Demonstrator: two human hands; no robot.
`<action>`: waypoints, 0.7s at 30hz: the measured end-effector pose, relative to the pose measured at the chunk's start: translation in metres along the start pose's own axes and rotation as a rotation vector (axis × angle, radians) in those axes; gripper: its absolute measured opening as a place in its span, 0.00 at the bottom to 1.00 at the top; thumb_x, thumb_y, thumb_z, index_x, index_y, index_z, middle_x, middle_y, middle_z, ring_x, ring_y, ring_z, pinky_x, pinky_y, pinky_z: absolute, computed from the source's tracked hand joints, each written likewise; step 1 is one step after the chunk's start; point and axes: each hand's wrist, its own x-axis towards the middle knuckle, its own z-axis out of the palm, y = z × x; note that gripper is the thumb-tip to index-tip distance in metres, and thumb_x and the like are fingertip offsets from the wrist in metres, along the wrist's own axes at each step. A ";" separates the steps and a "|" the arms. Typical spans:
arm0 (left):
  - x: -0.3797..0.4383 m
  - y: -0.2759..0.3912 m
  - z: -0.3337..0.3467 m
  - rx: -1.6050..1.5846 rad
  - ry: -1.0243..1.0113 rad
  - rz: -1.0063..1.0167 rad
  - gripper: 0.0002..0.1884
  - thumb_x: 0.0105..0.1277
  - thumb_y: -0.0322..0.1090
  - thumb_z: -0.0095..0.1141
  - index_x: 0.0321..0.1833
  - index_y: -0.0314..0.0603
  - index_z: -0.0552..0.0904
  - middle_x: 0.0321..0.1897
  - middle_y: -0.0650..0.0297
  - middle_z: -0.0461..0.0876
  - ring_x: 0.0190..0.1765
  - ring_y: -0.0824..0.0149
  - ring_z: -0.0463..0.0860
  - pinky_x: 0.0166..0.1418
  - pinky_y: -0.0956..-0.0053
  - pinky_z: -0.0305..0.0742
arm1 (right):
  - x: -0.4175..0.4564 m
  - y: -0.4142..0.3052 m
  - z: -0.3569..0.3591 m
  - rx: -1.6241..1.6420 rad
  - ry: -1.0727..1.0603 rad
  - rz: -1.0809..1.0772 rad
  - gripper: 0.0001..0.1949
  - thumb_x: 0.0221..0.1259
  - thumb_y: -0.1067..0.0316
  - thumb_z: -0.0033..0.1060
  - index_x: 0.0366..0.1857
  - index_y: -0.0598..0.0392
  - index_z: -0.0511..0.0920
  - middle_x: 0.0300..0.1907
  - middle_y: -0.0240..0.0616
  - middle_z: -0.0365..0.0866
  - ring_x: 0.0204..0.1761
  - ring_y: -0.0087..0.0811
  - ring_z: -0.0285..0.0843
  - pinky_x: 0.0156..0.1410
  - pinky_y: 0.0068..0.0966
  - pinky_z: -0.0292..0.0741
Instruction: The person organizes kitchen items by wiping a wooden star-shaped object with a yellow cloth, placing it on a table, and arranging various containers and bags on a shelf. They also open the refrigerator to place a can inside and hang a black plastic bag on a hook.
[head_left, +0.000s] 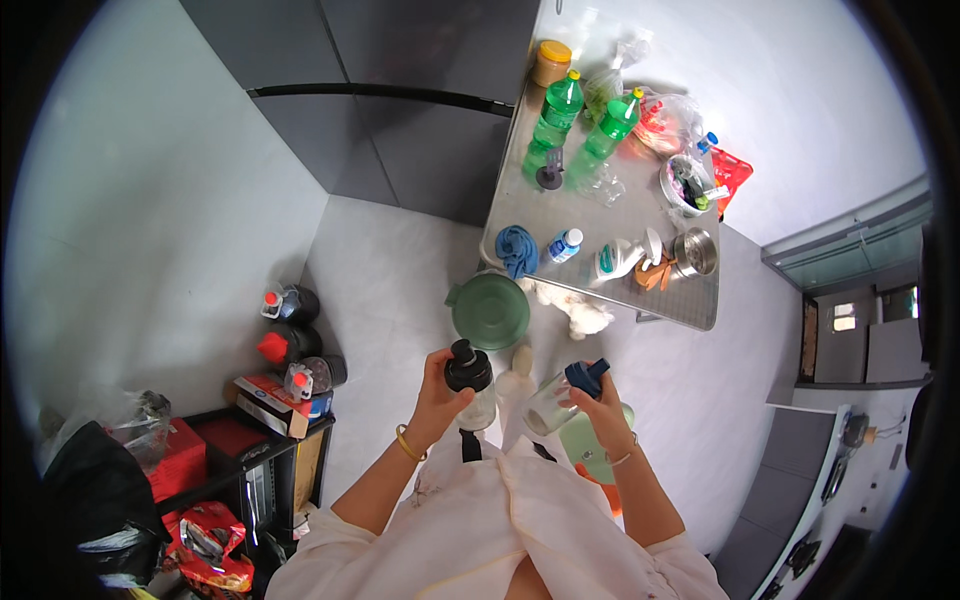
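Observation:
My left hand (441, 405) is closed around a clear bottle (478, 411) with a black lid, held upright in front of my body. In my right hand (606, 414) is a second clear bottle (544, 409), tilted, its dark blue spouted cap (586, 377) pointing up and to the right. The two bottles are apart from each other. Beyond them a round green lidded bin or tub (490, 311) stands on the floor by the table corner. A light green round seat or basin (598, 442) is partly hidden behind my right forearm.
A metal-topped table (600, 202) holds a blue cloth (517, 251), a white-capped bottle (564, 245), a spray bottle (622, 257), a steel pot (694, 253) and two green drink bottles (559, 109). A fluffy white animal or plush (574, 309) is below its edge. A black shelf (247, 457) stands left.

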 end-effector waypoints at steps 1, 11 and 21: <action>0.003 0.000 -0.001 0.011 0.013 0.012 0.33 0.57 0.27 0.64 0.63 0.41 0.61 0.58 0.62 0.66 0.62 0.67 0.66 0.69 0.69 0.58 | 0.008 -0.003 -0.001 -0.014 -0.012 -0.005 0.26 0.59 0.73 0.63 0.60 0.57 0.62 0.48 0.39 0.75 0.46 0.28 0.78 0.52 0.24 0.76; 0.027 -0.035 0.000 0.216 0.167 -0.002 0.31 0.56 0.25 0.65 0.62 0.39 0.65 0.58 0.61 0.68 0.61 0.66 0.68 0.69 0.69 0.60 | 0.102 0.011 -0.061 -0.508 -0.007 -0.043 0.32 0.50 0.64 0.73 0.57 0.58 0.65 0.48 0.39 0.75 0.47 0.29 0.76 0.53 0.23 0.73; 0.058 -0.104 0.008 0.473 0.085 -0.278 0.30 0.57 0.30 0.67 0.60 0.38 0.67 0.54 0.61 0.72 0.60 0.66 0.69 0.67 0.69 0.62 | 0.187 0.125 -0.137 -0.689 0.333 -0.070 0.34 0.42 0.57 0.78 0.53 0.58 0.68 0.42 0.45 0.79 0.43 0.40 0.78 0.51 0.31 0.74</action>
